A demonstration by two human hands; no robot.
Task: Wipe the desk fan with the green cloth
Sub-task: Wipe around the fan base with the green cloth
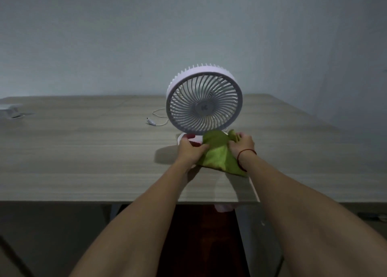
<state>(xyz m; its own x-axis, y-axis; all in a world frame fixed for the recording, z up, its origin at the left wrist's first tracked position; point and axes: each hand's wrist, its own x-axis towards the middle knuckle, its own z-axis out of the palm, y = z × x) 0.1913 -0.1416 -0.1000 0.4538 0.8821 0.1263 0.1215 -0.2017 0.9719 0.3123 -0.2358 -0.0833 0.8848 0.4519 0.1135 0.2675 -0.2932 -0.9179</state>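
A white desk fan [204, 101] stands upright on the wooden desk [83, 155], its round grille facing me. The green cloth [217, 153] lies draped over the fan's base, covering most of it. My left hand [191, 149] rests on the left side of the base and pinches the cloth's left edge. My right hand [243, 145], with a red string around its wrist, presses down on the cloth at the right side of the base.
A thin white cable with a plug [154, 123] lies on the desk left of the fan. A pale object [11, 110] sits at the desk's far left edge. A wall rises right behind the desk. The desk's front edge runs just below my forearms.
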